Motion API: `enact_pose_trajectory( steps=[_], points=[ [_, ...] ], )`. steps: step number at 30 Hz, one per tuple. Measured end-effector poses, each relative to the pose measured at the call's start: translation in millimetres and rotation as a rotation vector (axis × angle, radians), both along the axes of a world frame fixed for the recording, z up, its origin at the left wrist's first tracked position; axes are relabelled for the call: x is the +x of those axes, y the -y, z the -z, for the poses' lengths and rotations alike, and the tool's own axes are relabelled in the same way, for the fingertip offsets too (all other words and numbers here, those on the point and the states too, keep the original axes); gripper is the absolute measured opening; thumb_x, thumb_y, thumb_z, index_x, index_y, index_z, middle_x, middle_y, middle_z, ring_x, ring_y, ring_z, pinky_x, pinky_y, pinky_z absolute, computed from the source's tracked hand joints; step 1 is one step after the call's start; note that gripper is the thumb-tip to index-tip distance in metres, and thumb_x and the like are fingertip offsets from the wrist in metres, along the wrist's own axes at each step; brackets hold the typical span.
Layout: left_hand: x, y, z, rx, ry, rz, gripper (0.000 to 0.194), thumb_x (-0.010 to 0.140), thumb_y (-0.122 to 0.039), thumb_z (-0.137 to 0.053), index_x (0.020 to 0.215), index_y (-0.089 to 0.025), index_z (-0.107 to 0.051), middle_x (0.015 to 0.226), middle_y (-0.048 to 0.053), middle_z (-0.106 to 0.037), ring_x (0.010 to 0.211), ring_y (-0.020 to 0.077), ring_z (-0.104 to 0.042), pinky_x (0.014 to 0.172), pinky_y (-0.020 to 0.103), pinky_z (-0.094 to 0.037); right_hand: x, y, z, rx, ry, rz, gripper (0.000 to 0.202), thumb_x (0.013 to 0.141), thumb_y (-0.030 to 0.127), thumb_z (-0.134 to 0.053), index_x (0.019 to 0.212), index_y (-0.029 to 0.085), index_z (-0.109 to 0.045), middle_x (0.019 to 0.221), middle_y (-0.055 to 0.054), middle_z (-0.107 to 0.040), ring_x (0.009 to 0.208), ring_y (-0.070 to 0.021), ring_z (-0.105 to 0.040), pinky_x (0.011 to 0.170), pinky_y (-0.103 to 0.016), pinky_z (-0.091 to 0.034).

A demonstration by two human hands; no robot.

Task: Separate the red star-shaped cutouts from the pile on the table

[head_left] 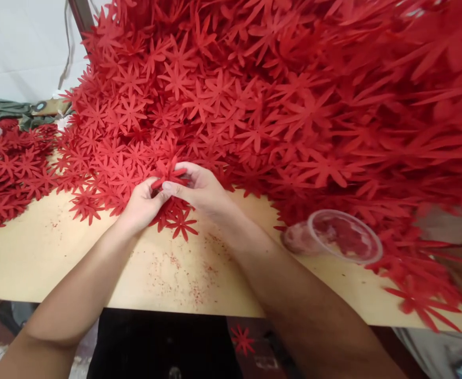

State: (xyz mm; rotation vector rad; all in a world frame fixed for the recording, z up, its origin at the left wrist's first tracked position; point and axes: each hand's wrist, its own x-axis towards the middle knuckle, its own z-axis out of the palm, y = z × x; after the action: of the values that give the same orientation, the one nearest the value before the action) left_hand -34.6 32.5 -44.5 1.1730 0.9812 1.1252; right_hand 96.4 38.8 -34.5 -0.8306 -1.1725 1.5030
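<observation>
Both my hands meet at the front edge of a large heap of red flower-shaped pieces (215,100). Between them is a red flower piece (167,171) with narrow petals. My left hand (142,204) is closed on its lower left side. My right hand (199,187) pinches it from the right, with the thumb near the flower's middle and the other fingers partly hidden behind. Just below the hands, a loose red flower (182,225) lies on the pale tabletop (136,273).
A clear plastic cup (345,236) lies tipped at the right. Smaller red piles sit at far left (6,179) and far right (424,284). Red crumbs dot the tabletop before me. One red flower (242,339) is below the table edge.
</observation>
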Motion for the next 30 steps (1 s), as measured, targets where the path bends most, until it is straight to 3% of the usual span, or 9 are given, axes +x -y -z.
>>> enact_pose_trajectory(
  steps=[5, 8, 10, 18, 22, 26, 30],
  points=[
    [-2.8, 0.0, -2.1, 0.030, -0.065, 0.025, 0.026, 0.063, -0.034, -0.078, 0.078, -0.015, -0.065, 0.073, 0.000, -0.067, 0.068, 0.0094, -0.059, 0.073, 0.025, -0.048, 4.7, 0.5, 1.3, 0.047, -0.065, 0.077, 0.029, 0.056, 0.038, -0.081, 0.069, 0.020, -0.062, 0.071, 0.004, -0.063, 0.066, -0.0090, -0.057, 0.067, -0.026, -0.050],
    [-3.1, 0.4, -5.6, 0.035, -0.117, 0.031, 0.023, 0.066, -0.035, -0.075, 0.066, -0.015, -0.064, 0.062, 0.000, -0.064, 0.057, 0.0080, -0.054, 0.063, 0.023, -0.046, 8.6, 0.1, 3.2, 0.009, -0.099, 0.134, 0.026, 0.057, 0.034, -0.080, 0.064, 0.020, -0.060, 0.064, 0.005, -0.061, 0.059, -0.0075, -0.054, 0.061, -0.024, -0.048],
    [-2.6, 0.4, -7.0, 0.060, -0.158, 0.006, 0.027, 0.069, -0.037, -0.073, 0.059, -0.015, -0.062, 0.058, 0.000, -0.062, 0.054, 0.0075, -0.052, 0.059, 0.022, -0.044, 9.3, 0.1, 4.1, -0.026, -0.115, 0.171, 0.024, 0.060, 0.032, -0.078, 0.062, 0.020, -0.058, 0.060, 0.006, -0.059, 0.056, -0.0061, -0.053, 0.058, -0.022, -0.047],
    [-1.7, 0.3, -8.0, 0.080, -0.127, -0.146, 0.019, 0.069, -0.029, -0.073, 0.065, -0.015, -0.060, 0.056, -0.003, -0.060, 0.052, 0.0060, -0.051, 0.057, 0.018, -0.043, 15.6, -7.1, 2.9, -0.133, -0.229, 0.366, 0.016, 0.072, 0.020, -0.067, 0.067, 0.022, -0.052, 0.059, 0.008, -0.062, 0.053, -0.0063, -0.059, 0.054, -0.020, -0.050],
    [-2.5, 0.0, -9.4, 0.096, -0.138, -0.177, 0.018, 0.072, -0.024, -0.070, 0.062, -0.016, -0.057, 0.053, -0.004, -0.057, 0.050, 0.0052, -0.048, 0.055, 0.018, -0.040, 17.4, -9.1, 3.4, -0.126, -0.225, 0.364, 0.018, 0.071, 0.020, -0.069, 0.069, 0.021, -0.052, 0.057, 0.008, -0.060, 0.049, -0.0052, -0.056, 0.050, -0.018, -0.047],
    [-2.6, -0.6, -9.2, 0.157, -0.176, -0.224, 0.023, 0.073, -0.026, -0.069, 0.057, -0.016, -0.054, 0.053, -0.004, -0.053, 0.050, 0.0048, -0.044, 0.053, 0.018, -0.038, 12.7, -4.4, 3.5, -0.054, -0.236, 0.288, 0.019, 0.067, 0.026, -0.074, 0.066, 0.022, -0.056, 0.060, 0.007, -0.059, 0.053, -0.0063, -0.056, 0.056, -0.022, -0.049],
    [-2.6, -0.4, -7.2, 0.135, -0.098, -0.314, 0.022, 0.067, -0.029, -0.074, 0.062, -0.017, -0.057, 0.056, -0.005, -0.055, 0.052, 0.0048, -0.045, 0.053, 0.018, -0.038, 11.9, 1.5, 0.0, 0.078, -0.294, 0.251, 0.017, 0.061, 0.027, -0.079, 0.068, 0.025, -0.064, 0.072, 0.007, -0.066, 0.070, -0.0087, -0.061, 0.079, -0.028, -0.053]
  ],
)
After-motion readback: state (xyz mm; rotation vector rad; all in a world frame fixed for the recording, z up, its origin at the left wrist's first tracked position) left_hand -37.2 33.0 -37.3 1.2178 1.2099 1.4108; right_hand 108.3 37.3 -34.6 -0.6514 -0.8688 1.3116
